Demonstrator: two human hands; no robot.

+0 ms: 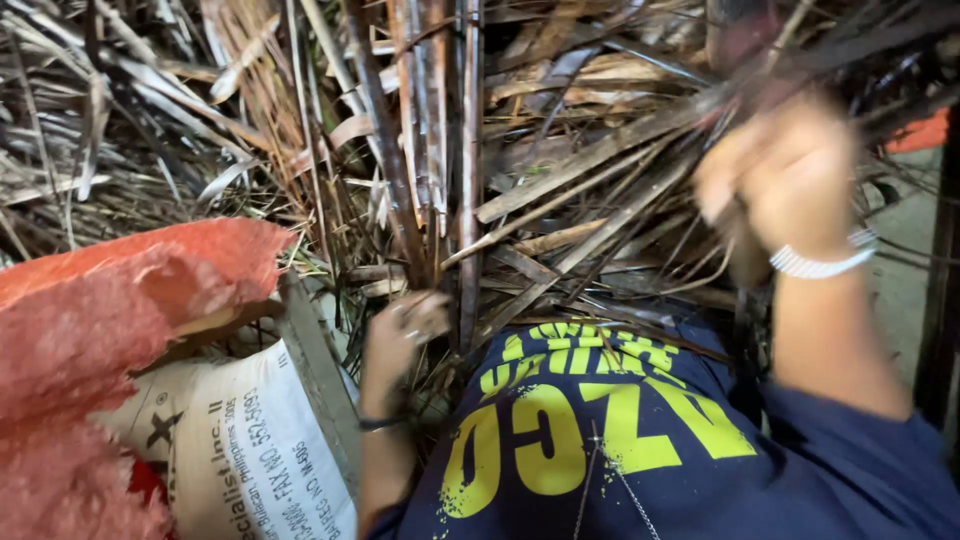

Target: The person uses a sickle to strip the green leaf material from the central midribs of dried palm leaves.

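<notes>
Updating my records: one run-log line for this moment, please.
left hand: grips dry stalks | right hand: raised, blurred, among stalks

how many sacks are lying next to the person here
2: a red woven plastic sack at the left edge, and a white printed woven sack below it, partly tucked under the red one. More may be hidden beneath.

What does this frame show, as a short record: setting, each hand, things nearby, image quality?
setting: a pile of dry stalks and leaves seen from above
left hand: low at the base of an upright bundle of stalks, fingers curled around stems
right hand: raised among the stalks, blurred; grip cannot be told
wrists: white bracelet on the right, dark band on the left
clothing: navy shirt with yellow print
nearby: red sack and white printed sack at the left
image quality: right side motion-blurred
</notes>
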